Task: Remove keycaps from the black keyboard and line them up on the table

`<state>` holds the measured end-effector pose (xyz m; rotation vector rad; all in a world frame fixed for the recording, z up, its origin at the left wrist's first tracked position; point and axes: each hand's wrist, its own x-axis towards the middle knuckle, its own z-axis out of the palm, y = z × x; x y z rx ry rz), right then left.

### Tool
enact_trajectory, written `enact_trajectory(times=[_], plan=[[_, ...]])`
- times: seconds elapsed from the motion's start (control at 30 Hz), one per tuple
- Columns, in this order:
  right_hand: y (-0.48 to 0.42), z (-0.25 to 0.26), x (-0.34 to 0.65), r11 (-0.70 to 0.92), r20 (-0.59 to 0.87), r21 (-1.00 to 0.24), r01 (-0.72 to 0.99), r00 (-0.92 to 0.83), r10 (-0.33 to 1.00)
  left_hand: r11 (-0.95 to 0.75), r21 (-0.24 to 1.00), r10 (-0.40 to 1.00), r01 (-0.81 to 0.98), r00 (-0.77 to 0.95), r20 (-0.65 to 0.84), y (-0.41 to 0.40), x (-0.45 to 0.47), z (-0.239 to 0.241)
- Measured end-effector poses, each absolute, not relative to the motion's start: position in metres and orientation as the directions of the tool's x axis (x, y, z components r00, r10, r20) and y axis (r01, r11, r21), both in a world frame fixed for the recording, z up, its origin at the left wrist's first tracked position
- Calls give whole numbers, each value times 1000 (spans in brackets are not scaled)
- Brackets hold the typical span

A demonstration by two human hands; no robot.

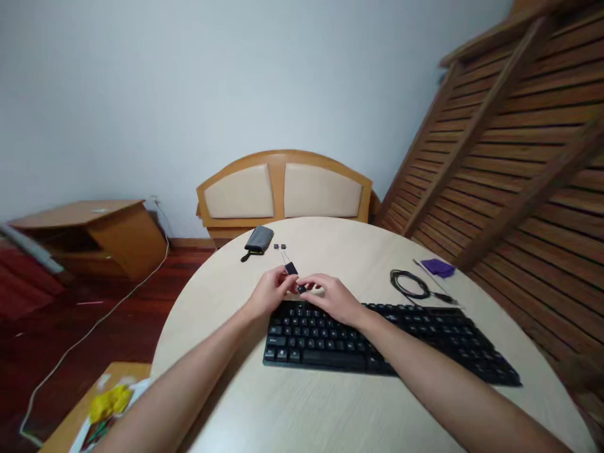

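The left hand (268, 292) holds a flat black, thin-wired keycap puller (291, 268). The right hand (333, 297) pinches a small, squarish black keycap (302, 289) by the back of the hard plastic keyboard (330, 359). Its pale letters are too tiny for me to read. Two loose keycaps (283, 246) sit beyond, near a grey zip pouch (259, 239).

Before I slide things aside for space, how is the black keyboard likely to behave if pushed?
The black keyboard will probably move as one stiff piece, given its long, straight body. Low and flat on the round table, it seems unlikely to roll or tip. The coiled black cable beyond it might drag along if attached.
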<state>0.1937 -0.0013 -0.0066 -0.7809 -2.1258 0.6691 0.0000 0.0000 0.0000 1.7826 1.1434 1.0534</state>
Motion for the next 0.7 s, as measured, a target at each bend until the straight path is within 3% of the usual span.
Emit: enact_trajectory(times=[0.4, 0.7], plan=[[-2, -3, 197, 682, 519, -641, 353, -455, 723, -305, 880, 947, 363, 213, 241, 4, -5, -3], [28, 1, 199, 543, 400, -661, 518, -368, 839, -335, 800, 939, 498, 249, 238, 8, -12, -9]])
